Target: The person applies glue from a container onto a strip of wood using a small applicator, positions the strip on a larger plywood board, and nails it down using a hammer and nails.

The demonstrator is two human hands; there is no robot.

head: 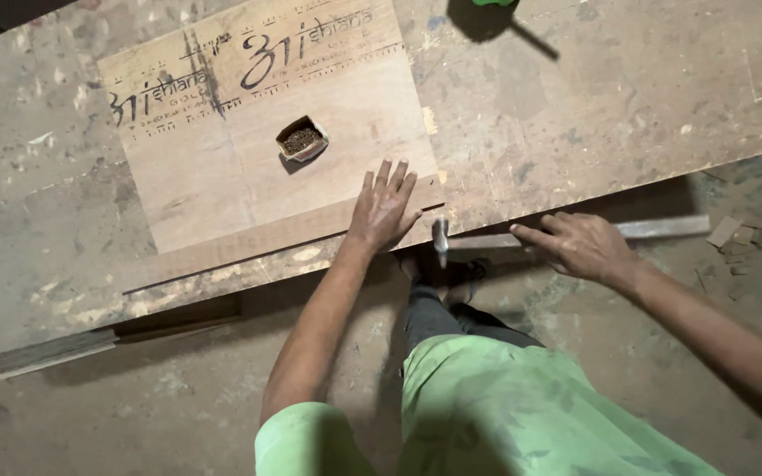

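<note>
- We see a long thin wooden strip (249, 249) lying along the near edge of the counter (628, 97); its long axis runs left to right, climbing slightly toward the right, parallel with that edge.
- Our left hand (384, 208) lies flat on the strip's right end, fingers spread and pointing away from us, open and pressing down; we judge this pins the strip so it cannot shift.
- Our right hand (579, 245) is closed around the handle of a hammer (441, 240), index finger stretched along it. The handle lies roughly level, pointing left, and the metal head sits just right of the left hand, against the counter's front edge.
- We judge the hammer is held sideways like this to meet the edge face rather than the top.
- Behind the strip lies a plywood panel (222, 167) with dark stencilled marks, and on it a small open box (302, 139) of what look like nails, within reach of the left hand.
- Another length of wood (55, 351) juts out under the counter at the left.
- Small wood offcuts (734, 236) lie on the dusty floor at the right.
</note>
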